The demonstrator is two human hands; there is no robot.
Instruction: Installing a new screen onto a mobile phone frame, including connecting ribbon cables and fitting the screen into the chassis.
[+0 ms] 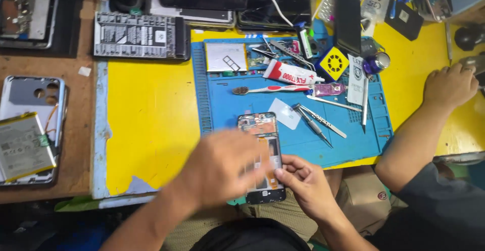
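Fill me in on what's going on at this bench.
A person is working on an opened phone at the near edge of a blue mat. The right hand grips its lower right side; the left hand, blurred, lies over its left side. Tweezers, a toothbrush and a glue tube lie on the mat. Another person's hand rests on the yellow table at right.

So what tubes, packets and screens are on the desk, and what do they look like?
Glue tube: white with red end, lying on the blue mat.
Sachet: narrow, white, right of the tube.
Dark screen: black, standing at the mat's back edge.
Opened phone: under the left hand, right hand at its edge.
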